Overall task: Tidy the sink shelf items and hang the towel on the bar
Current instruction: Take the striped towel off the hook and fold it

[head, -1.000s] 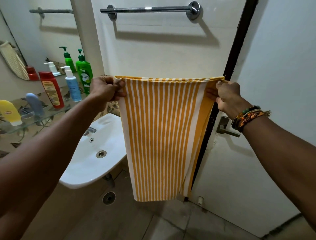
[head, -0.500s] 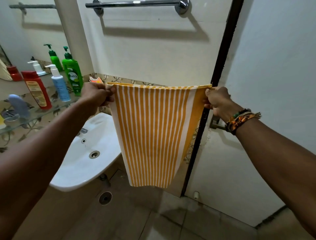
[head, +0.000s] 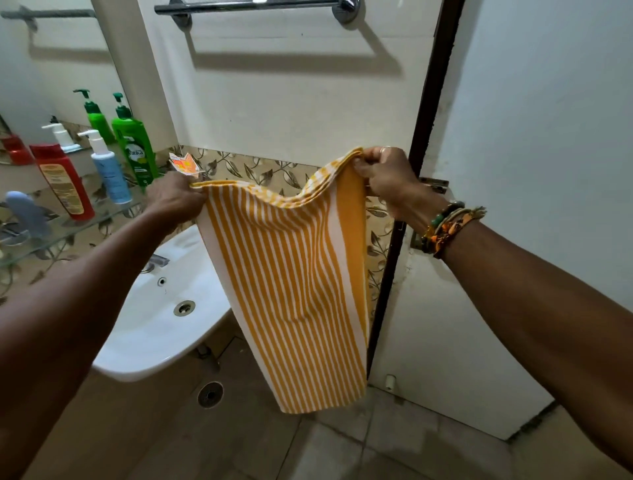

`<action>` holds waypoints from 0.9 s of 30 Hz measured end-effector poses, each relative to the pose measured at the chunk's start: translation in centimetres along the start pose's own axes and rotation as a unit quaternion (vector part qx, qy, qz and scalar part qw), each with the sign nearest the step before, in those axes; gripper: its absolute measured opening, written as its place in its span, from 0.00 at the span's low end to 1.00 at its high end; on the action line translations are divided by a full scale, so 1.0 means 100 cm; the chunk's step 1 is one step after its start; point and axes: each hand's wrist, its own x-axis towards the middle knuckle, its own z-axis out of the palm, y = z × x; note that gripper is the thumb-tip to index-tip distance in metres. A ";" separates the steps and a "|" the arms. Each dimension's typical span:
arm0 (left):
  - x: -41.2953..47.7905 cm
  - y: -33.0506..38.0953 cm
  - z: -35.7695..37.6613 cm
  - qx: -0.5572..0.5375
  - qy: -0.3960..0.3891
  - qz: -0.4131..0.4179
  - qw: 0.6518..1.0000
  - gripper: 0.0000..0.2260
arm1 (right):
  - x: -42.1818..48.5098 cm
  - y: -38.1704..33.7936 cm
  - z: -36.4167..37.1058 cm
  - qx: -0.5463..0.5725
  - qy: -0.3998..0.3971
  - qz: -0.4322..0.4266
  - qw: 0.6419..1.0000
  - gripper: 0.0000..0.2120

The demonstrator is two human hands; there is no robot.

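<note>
Yellow-and-white striped towel [head: 291, 281] centre frame; green bottle [head: 135, 147], red bottle [head: 63, 181] and pale blue bottle [head: 111, 174] at left; white sink [head: 161, 329]; brown leaf-patterned tile band [head: 253, 169].

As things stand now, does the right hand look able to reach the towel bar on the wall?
Probably yes. The right hand grips a top corner of the striped towel below the towel bar; nothing stands between them but bare wall. The left hand holds the other corner.
</note>
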 end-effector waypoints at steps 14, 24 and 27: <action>-0.010 -0.017 0.009 -0.116 -0.011 -0.073 0.991 0.11 | -0.002 -0.016 0.029 -0.066 0.057 -0.074 0.994 0.09; 0.008 -0.020 -0.026 -0.268 0.156 -0.013 0.951 0.12 | 0.006 0.002 0.006 -0.023 0.150 0.023 0.988 0.06; 0.006 0.002 -0.046 -0.248 0.222 0.084 0.939 0.07 | 0.009 0.006 -0.002 -0.020 0.171 0.060 0.983 0.06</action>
